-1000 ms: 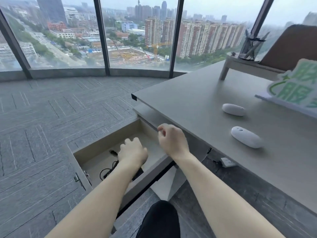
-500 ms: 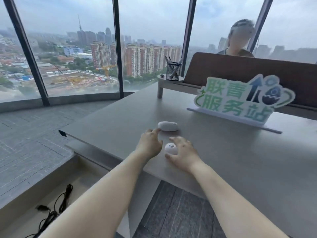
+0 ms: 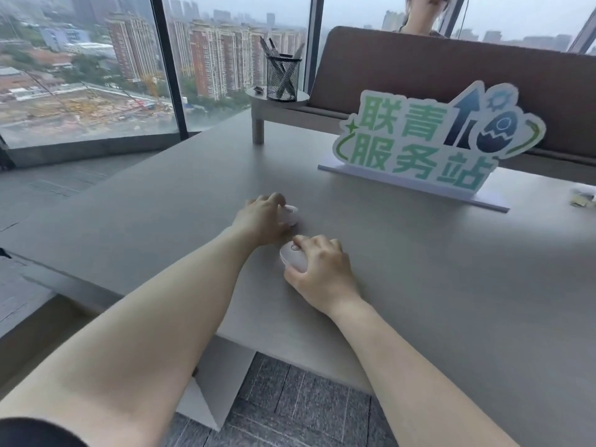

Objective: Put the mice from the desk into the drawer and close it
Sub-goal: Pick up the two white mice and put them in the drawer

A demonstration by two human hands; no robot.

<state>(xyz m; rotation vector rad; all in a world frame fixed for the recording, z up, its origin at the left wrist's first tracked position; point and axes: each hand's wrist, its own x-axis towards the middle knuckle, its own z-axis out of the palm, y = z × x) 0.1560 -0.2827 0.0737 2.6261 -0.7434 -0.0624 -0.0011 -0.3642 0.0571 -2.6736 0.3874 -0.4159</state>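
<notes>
Two white mice lie on the grey desk [image 3: 419, 285]. My left hand [image 3: 263, 219] covers the far mouse [image 3: 291, 214], fingers curled over it so only its right end shows. My right hand [image 3: 322, 269] grips the near mouse [image 3: 292, 258], whose front with the scroll wheel sticks out to the left of my fingers. Both mice rest on the desk surface. The drawer is out of view at the lower left.
A green and white standing sign [image 3: 429, 146] stands behind the mice. A mesh pen holder [image 3: 283, 79] sits on a raised shelf at the back. A person sits behind the brown partition [image 3: 451, 69]. Small scraps [image 3: 585, 196] lie at the right edge.
My hands left the open drawer and reached onto the desk. The left hand closed over the far mouse and the right hand over the near mouse. The view turned right, away from the drawer.
</notes>
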